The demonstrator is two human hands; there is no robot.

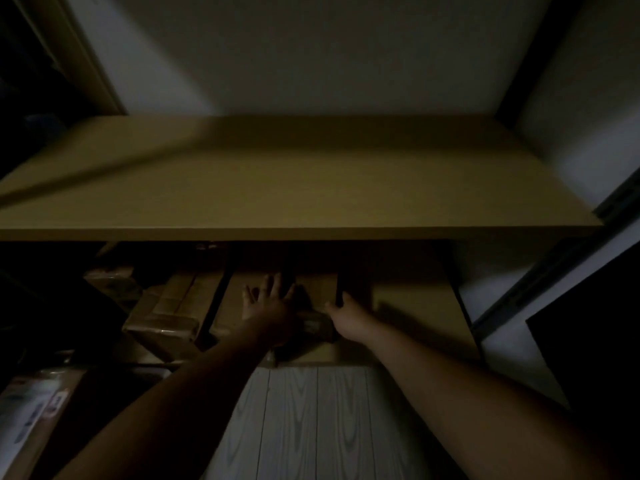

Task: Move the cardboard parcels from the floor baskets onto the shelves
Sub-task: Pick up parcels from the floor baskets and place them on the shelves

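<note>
Forearms out over floor (311, 410). Left hand (266, 301) flat, fingers spread, on parcel (322, 285) on lower shelf (433, 323); right hand (346, 317) apparently hooked on its edge. Stiff cardboard, likely light; best gripped by opposite edges.

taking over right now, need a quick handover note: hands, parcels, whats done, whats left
Left hand: open, fingers spread flat on the middle parcel on the lower shelf.
Right hand: at that parcel's right edge; grip too dark to tell.
Other parcels lie to its left on the same shelf, under the upper shelf.
Done: several parcels shelved.
Left: seat this one. The baskets are out of view, so the remaining count is unknown.
</note>
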